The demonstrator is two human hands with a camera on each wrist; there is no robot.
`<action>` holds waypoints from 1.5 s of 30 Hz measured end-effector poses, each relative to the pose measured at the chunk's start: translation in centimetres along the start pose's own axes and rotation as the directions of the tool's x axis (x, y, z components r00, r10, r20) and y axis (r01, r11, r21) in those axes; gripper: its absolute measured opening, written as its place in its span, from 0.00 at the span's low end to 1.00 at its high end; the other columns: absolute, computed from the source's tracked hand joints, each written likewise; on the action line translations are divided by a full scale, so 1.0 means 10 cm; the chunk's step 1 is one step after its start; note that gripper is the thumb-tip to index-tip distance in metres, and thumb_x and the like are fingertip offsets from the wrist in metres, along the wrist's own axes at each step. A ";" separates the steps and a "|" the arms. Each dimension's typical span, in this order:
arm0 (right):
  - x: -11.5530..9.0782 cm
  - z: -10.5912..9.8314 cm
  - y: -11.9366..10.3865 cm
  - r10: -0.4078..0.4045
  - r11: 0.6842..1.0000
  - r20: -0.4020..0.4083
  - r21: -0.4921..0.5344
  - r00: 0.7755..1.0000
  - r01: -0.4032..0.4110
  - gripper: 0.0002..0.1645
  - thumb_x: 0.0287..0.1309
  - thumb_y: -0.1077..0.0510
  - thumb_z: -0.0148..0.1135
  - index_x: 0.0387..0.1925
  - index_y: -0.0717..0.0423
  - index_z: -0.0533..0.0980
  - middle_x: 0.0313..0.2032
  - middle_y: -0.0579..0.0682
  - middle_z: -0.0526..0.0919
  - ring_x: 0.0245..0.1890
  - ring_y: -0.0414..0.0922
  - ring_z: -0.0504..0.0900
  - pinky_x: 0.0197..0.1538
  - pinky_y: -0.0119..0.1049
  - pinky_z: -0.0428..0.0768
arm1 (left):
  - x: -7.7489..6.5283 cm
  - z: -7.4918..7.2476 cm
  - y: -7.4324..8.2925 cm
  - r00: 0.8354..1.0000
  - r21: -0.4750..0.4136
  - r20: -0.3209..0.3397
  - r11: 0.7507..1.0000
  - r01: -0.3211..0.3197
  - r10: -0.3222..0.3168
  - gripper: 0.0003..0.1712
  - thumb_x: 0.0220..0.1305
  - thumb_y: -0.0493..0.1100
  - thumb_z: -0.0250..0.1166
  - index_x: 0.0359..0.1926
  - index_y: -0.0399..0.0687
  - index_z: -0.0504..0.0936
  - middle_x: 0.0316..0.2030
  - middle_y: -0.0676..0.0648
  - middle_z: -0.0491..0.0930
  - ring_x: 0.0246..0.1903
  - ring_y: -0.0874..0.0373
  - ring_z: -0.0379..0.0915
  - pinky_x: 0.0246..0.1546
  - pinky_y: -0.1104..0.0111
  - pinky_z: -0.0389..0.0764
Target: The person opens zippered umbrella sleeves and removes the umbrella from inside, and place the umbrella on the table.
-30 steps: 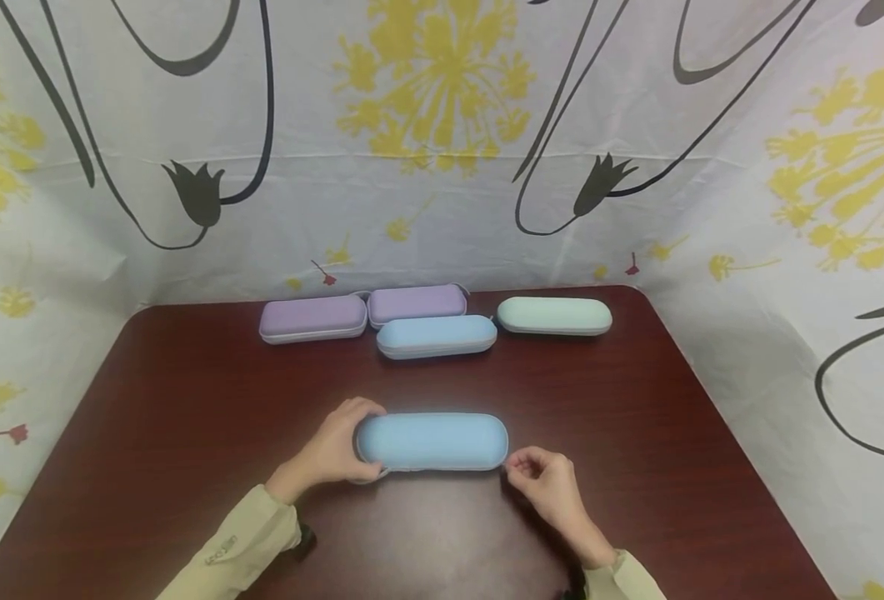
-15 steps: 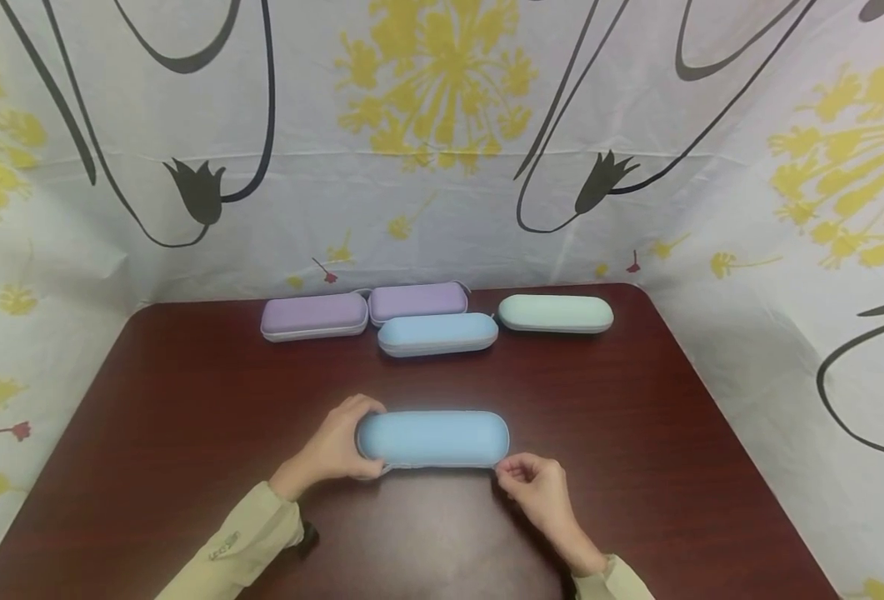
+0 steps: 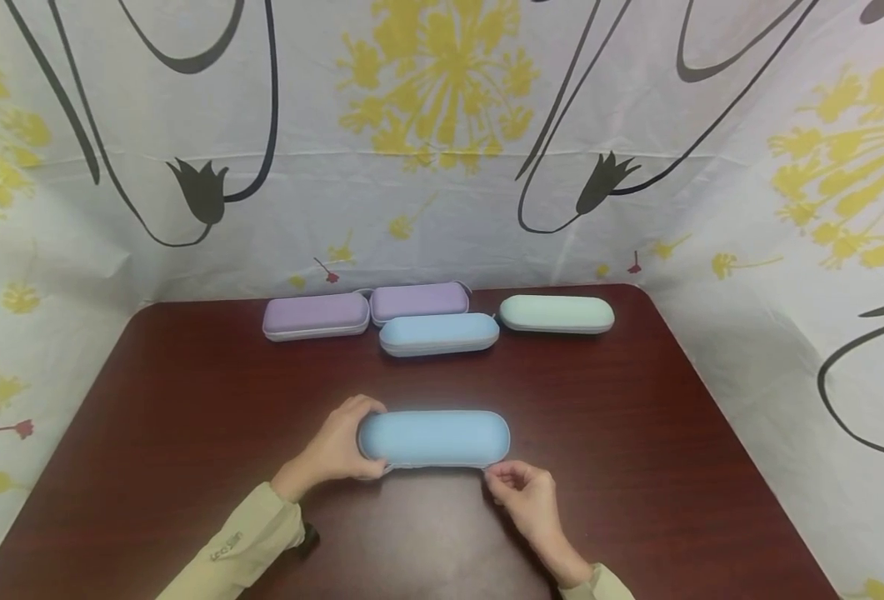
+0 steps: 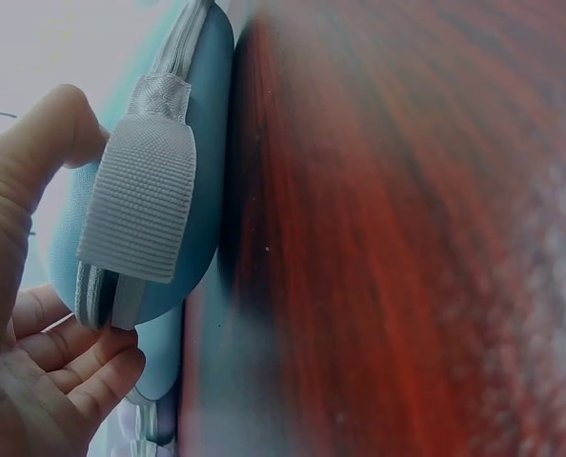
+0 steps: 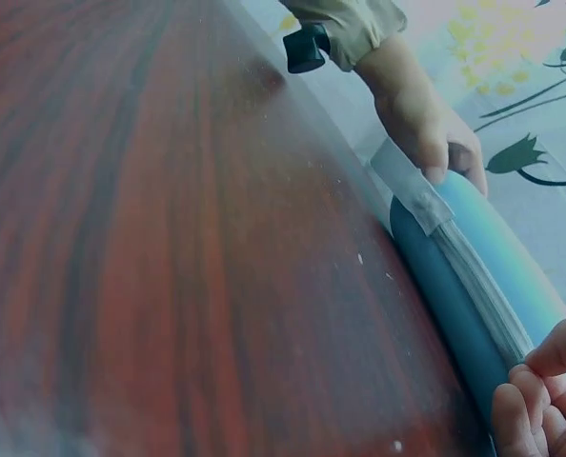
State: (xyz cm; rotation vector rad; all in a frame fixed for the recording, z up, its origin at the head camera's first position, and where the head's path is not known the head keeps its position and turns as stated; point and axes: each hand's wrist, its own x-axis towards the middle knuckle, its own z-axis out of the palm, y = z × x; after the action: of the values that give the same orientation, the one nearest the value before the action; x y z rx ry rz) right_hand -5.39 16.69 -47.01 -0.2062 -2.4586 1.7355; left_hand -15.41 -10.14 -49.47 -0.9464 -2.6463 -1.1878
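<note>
A light-blue zippered hard case (image 3: 434, 438) lies on the table in front of me. My left hand (image 3: 337, 442) grips its left end, thumb on the near side and fingers round the far side. A grey fabric tab (image 4: 145, 186) covers part of the seam at that end in the left wrist view, with a dark gap below it. At the near edge, towards the right end, my right hand (image 3: 524, 493) pinches the zipper pull, which the fingertips mostly hide. Between the tab and those fingertips the grey zipper (image 5: 483, 290) runs along the case's side.
Behind, near the table's far edge, lie two purple cases (image 3: 317, 317) (image 3: 419, 302), another blue case (image 3: 439, 334) and a mint-green case (image 3: 557, 314). A patterned white cloth (image 3: 442, 225) hangs behind and beside the dark red wooden table (image 3: 621, 433).
My right hand has slid left along the case's near edge, from the right corner, with the zipper pull pinched. The left hand and the case have stayed in place.
</note>
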 end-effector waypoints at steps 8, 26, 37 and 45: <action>-0.01 0.13 0.02 -0.014 0.999 0.002 0.046 1.000 0.013 0.02 0.44 0.75 0.64 0.24 0.74 0.78 0.21 0.61 0.82 0.17 0.35 0.76 0.21 0.28 0.77 | -0.02 0.00 0.00 1.000 0.007 -0.008 1.000 0.010 -0.010 0.36 0.28 0.47 0.76 0.45 0.44 0.75 0.41 0.52 0.74 0.41 0.59 0.69 0.41 0.61 0.74; -0.05 0.34 -0.01 -0.032 0.991 -0.024 0.130 0.999 0.035 0.01 0.44 0.76 0.64 0.24 0.74 0.79 0.20 0.63 0.81 0.15 0.33 0.75 0.20 0.26 0.76 | -0.02 0.01 0.01 1.000 0.012 -0.014 1.000 0.023 -0.023 0.36 0.28 0.47 0.76 0.45 0.44 0.75 0.41 0.52 0.74 0.41 0.58 0.70 0.41 0.61 0.75; -0.09 0.49 -0.08 -0.085 0.987 -0.005 0.139 0.996 0.085 0.02 0.43 0.76 0.64 0.25 0.73 0.79 0.21 0.62 0.81 0.17 0.33 0.76 0.22 0.27 0.77 | -0.02 0.02 0.02 1.000 0.009 -0.015 1.000 0.022 -0.021 0.36 0.28 0.47 0.76 0.45 0.43 0.75 0.41 0.51 0.74 0.41 0.58 0.69 0.41 0.61 0.75; -0.08 0.57 -0.06 -0.083 0.987 0.003 0.139 0.997 0.081 0.03 0.43 0.76 0.64 0.25 0.73 0.79 0.22 0.63 0.82 0.17 0.36 0.77 0.22 0.27 0.77 | -0.02 0.02 0.03 1.000 0.009 -0.011 1.000 0.025 -0.025 0.36 0.29 0.47 0.76 0.45 0.43 0.75 0.41 0.51 0.75 0.41 0.58 0.69 0.41 0.61 0.75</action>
State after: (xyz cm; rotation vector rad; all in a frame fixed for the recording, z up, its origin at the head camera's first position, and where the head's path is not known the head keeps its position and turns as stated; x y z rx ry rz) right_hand -5.69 11.04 -48.37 -0.0826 -2.3053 1.8658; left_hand -15.09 -9.97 -49.46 -0.9054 -2.6601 -1.1821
